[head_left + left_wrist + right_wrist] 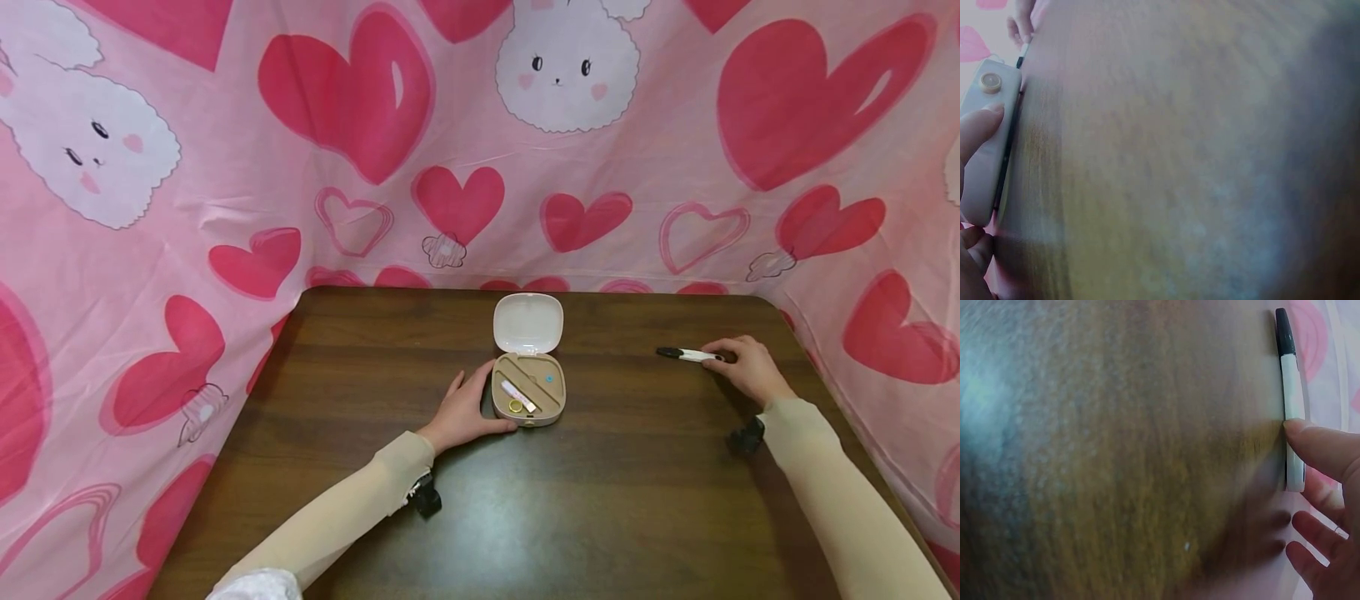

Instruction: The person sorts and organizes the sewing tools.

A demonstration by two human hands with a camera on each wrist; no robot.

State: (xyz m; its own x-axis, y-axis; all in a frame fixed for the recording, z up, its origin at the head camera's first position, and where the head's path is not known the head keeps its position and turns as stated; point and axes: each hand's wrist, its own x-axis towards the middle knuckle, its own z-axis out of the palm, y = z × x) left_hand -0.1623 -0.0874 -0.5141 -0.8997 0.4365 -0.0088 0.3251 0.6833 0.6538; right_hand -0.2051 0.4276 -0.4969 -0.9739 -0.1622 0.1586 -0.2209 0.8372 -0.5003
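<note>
A small hinged jewelry case (528, 417) lies on the table with its white lid (528, 323) tipped up at the back. Its tan tray has a diagonal divider; a small white tube (518, 396), a gold ring (515, 406) and a tiny blue piece (549, 379) lie inside. My left hand (465, 412) holds the case at its left side, thumb along the front near the round clasp (990, 82). Off to the right, my right hand (742, 367) pinches the white end of a black-capped marker (1292, 394) between thumb and fingers, low over the wood.
The brown wooden table (600, 517) reaches back to a pink cloth (637, 158) with hearts and rabbits, which hangs along the back and both sides. Black wrist cameras (426, 497) are strapped below both sleeves.
</note>
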